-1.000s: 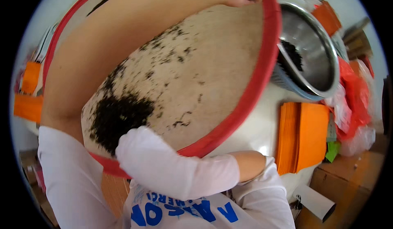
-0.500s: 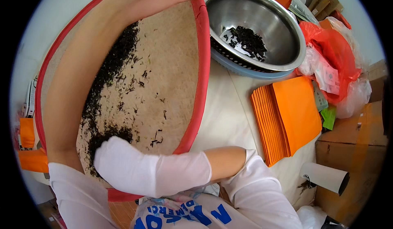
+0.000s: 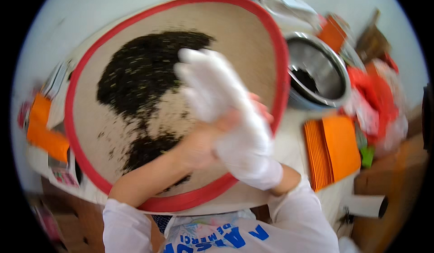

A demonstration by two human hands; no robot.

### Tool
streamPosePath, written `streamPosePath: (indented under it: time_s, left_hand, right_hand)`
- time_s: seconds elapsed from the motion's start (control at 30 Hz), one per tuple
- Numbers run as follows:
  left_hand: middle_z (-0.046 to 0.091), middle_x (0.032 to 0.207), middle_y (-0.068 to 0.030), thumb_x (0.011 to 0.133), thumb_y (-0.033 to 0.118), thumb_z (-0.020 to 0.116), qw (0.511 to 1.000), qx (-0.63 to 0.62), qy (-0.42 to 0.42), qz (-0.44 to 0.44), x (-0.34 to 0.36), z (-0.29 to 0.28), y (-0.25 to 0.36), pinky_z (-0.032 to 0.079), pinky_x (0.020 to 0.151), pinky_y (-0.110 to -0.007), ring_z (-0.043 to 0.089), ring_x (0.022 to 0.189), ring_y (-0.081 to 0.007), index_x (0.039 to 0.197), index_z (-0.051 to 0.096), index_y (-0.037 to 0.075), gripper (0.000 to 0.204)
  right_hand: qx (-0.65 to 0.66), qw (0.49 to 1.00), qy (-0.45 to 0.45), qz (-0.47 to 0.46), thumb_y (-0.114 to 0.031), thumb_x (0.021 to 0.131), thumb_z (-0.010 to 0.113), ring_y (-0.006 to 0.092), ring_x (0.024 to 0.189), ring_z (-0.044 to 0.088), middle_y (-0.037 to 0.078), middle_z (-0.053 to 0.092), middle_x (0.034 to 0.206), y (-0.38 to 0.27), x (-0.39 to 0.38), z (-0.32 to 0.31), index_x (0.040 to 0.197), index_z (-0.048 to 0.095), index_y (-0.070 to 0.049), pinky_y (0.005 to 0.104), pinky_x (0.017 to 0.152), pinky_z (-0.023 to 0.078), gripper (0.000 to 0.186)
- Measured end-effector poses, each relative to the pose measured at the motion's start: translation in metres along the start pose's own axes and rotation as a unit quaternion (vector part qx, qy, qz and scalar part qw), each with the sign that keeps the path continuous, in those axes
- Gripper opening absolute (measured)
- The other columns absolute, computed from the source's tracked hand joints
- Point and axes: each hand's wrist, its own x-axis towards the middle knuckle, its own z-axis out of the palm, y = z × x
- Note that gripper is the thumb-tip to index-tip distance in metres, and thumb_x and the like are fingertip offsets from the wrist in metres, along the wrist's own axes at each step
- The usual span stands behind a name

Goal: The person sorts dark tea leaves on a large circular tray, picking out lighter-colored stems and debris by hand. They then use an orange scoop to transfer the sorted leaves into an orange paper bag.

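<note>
Both hands are raised together over the large round tray (image 3: 174, 204), which has a red rim and a pale bottom. A white glove covers my right hand (image 3: 212, 83), its fingers stretched out and pointing away from me. My bare left hand (image 3: 201, 144) is wrapped round the gloved hand near its palm and wrist, with its fingertips showing on the right side; motion blurs both. Beneath them lies a broad heap of dark, dried tea-like leaves (image 3: 135, 72) on the far left. A smaller leaf pile (image 3: 147, 151) is partly hidden behind my left forearm.
Right of the tray stands a steel bowl (image 3: 327, 67) with some dark leaves inside. Nearer are stacked orange pouches (image 3: 341, 140) and a white cylinder (image 3: 364, 205). Red plastic bags (image 3: 384, 95) and a cardboard box (image 3: 377, 174) crowd the right. More orange pouches (image 3: 40, 115) lie left.
My left hand has come back from the tray's far side and closed round the glove. My right hand has risen from the near leaves and opened. The view has shifted, showing the whole tray.
</note>
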Motion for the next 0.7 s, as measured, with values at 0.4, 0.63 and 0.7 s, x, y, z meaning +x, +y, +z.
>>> streamPosePath:
  time_s: [0.4,0.63,0.7]
  left_hand:
    - [0.064,0.112,-0.0119,0.098,0.038,0.054,0.815,0.550,0.152,0.097,-0.159,-0.016,0.109,0.052,0.088,-0.035,0.063,0.103,-0.0201,0.125,0.052,0.002,0.045]
    - [0.066,0.112,-0.0150,0.095,0.033,0.049,0.411,0.736,0.478,0.245,-0.319,-0.057,0.381,0.053,0.078,-0.032,0.064,0.096,-0.0203,0.125,0.056,-0.001,0.046]
    - [0.069,0.096,-0.0096,0.088,0.027,0.053,0.345,0.702,0.580,0.226,-0.363,-0.067,0.439,0.051,0.063,-0.030,0.065,0.080,-0.0165,0.111,0.061,-0.002,0.038]
  right_hand:
    - [-0.673,0.713,0.009,0.198,-0.069,0.085,0.047,0.0360,0.146,0.016,0.027,0.011,0.156,0.041,-0.025,0.079,0.153,0.008,0.000,0.0469,0.118,0.015,0.104]
    - [-0.784,0.519,0.048,0.337,-0.045,0.099,0.042,0.0334,0.135,0.039,0.025,0.041,0.143,-0.002,-0.036,0.046,0.147,0.031,0.002,0.0448,0.114,0.025,0.068]
    - [-0.809,0.450,0.060,0.374,-0.045,0.100,0.040,0.0333,0.133,0.042,0.025,0.044,0.141,-0.008,-0.043,0.040,0.147,0.032,0.000,0.0431,0.114,0.026,0.066]
